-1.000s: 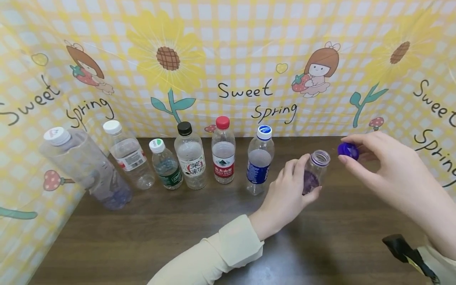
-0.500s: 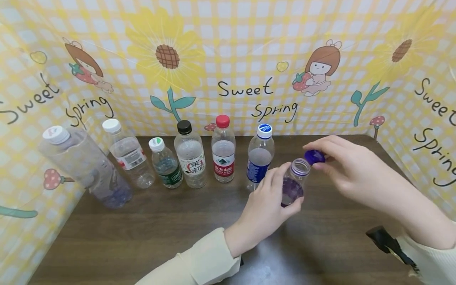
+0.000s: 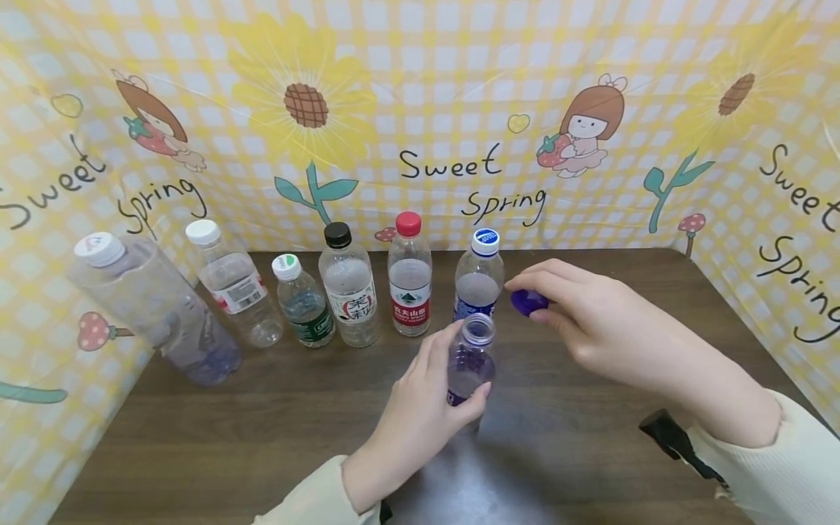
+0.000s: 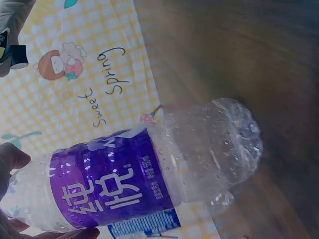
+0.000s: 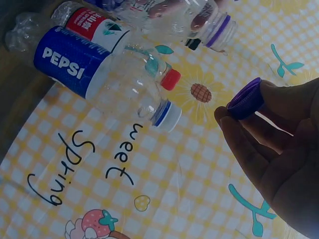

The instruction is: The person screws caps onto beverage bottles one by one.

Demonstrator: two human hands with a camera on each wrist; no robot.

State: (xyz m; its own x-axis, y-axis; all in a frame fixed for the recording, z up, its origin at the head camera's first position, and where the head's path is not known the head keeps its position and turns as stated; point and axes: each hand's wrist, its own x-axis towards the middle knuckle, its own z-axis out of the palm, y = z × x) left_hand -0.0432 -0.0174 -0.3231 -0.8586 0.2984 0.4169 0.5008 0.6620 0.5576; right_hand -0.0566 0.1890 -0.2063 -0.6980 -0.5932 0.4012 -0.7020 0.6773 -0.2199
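Note:
My left hand [image 3: 420, 408] grips a clear plastic bottle [image 3: 474, 357] around its upper body, mouth up and uncapped. In the left wrist view a purple label [image 4: 109, 179] wraps that bottle. Between thumb and fingers, my right hand [image 3: 590, 313] pinches a purple bottle cap [image 3: 529, 302], apart from the bottle's mouth and to its right. The right wrist view shows the cap's hollow inner side. Just behind the held bottle stands a Pepsi bottle [image 3: 477, 281] with a white cap, its lower part hidden.
Several capped bottles line the back of the brown table [image 3: 295, 423]: a red-capped one [image 3: 410, 292], a black-capped one [image 3: 351, 292], a small green-labelled one [image 3: 305, 310], a white-capped one [image 3: 232, 281] and a large tilted-looking one [image 3: 157, 313]. A yellow checked cloth [image 3: 446, 73] hangs behind.
Both hands have moved left, bringing the uncapped bottle in front of the Pepsi bottle and nearer the front. The purple cap came close to the bottle's mouth, then stands farther off again.

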